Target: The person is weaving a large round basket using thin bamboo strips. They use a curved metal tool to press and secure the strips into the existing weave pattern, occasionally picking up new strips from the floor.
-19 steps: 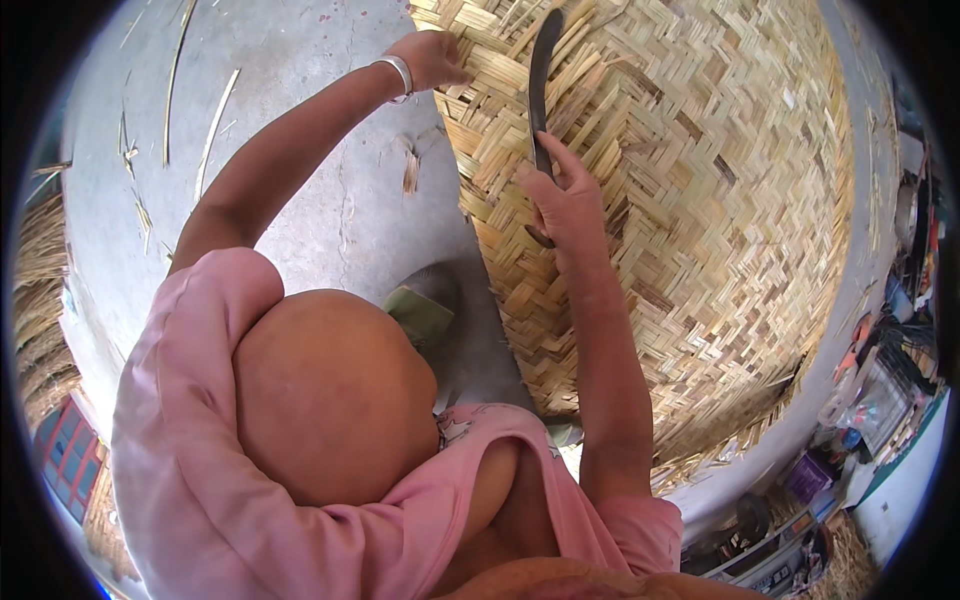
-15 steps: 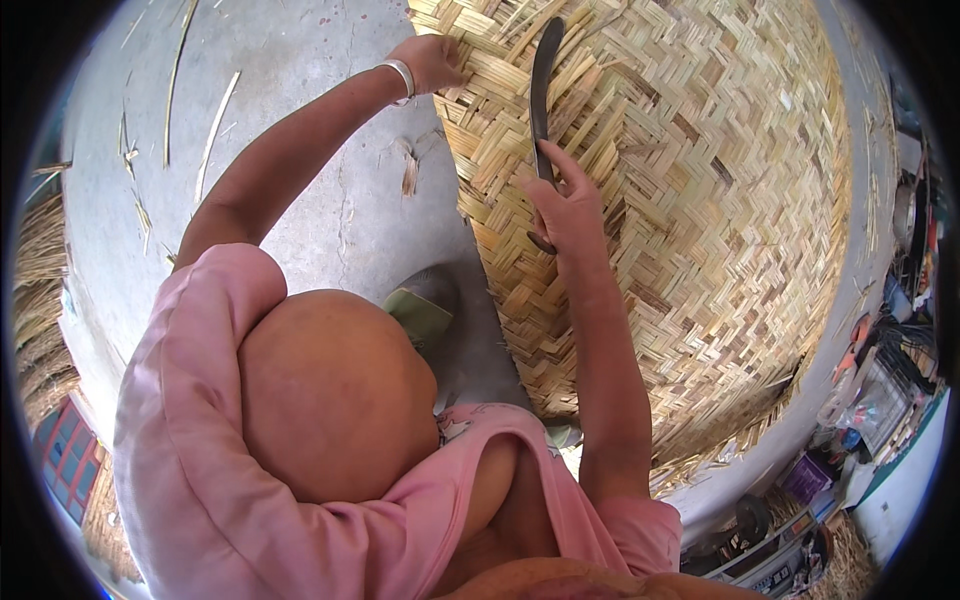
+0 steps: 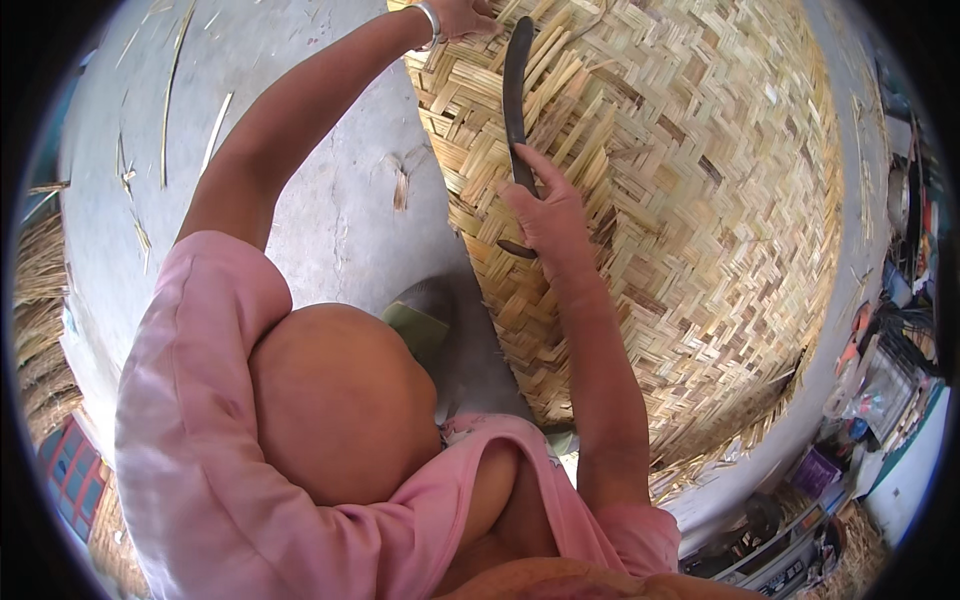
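A large mat of woven pale strips (image 3: 710, 230) lies on the floor to my right, with loose strip ends (image 3: 570, 100) standing up along a raised band. My right hand (image 3: 555, 215) is closed round a long, curved, dark blade-like tool (image 3: 517, 80). Its far end lies over the loose strips, and its near end shows below my fingers. At the top of the view, my left hand (image 3: 462, 17), with a pale bracelet on the wrist, reaches over the mat's far left edge. The upper border cuts it off partly; its visible fingers look apart.
Thin loose strips (image 3: 178, 90) and a small frayed scrap (image 3: 401, 190) lie on the grey concrete floor (image 3: 340, 160). My shoe (image 3: 425, 315) stands beside the mat's left edge. Mixed household items, among them a purple container (image 3: 815, 472), crowd the right side. Straw (image 3: 45, 300) is piled at far left.
My left hand has moved up and a little right, partly out of view. My right hand and the dark tool have shifted slightly left, still over the mat.
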`<state>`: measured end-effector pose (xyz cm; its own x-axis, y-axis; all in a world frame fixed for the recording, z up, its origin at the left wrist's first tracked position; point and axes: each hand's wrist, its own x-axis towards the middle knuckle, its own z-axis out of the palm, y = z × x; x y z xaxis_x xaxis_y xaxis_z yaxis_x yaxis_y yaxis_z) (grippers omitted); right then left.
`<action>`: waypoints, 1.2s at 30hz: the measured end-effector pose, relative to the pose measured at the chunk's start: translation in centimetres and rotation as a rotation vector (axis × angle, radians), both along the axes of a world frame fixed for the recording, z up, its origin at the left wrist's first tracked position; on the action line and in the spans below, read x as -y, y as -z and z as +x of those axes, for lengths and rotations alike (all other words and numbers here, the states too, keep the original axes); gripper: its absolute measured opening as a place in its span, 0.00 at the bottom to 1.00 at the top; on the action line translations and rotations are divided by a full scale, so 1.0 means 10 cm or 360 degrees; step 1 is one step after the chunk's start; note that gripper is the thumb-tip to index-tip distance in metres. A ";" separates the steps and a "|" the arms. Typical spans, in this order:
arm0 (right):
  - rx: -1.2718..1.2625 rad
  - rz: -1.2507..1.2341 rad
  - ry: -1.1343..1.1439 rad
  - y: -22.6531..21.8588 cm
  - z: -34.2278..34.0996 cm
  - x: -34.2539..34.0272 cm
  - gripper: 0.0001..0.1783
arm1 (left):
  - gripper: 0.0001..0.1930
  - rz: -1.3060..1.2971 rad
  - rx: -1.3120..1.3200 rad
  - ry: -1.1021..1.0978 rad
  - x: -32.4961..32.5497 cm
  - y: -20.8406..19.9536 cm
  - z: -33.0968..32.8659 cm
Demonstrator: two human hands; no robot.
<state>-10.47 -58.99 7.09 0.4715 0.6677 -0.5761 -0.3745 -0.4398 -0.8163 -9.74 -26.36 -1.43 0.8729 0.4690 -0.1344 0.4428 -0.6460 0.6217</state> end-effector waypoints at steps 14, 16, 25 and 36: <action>0.0238 -0.0019 -0.0039 0.05 0.07 -0.19 0.34 | 0.12 -0.0302 -0.0164 -0.0150 -0.02 0.09 0.08; 0.0310 -0.0094 -0.0120 0.00 0.16 -0.31 0.34 | 0.14 -0.0504 -0.0247 -0.0247 0.03 -0.11 0.05; 0.0632 -0.0271 -0.0380 -0.08 0.43 -0.77 0.35 | 0.16 -0.1394 0.0029 -0.0570 0.06 -0.17 -0.02; 0.1074 -0.0634 -0.0345 0.03 0.41 -1.31 0.31 | 0.12 -0.1471 0.0487 -0.0919 0.29 -0.30 0.12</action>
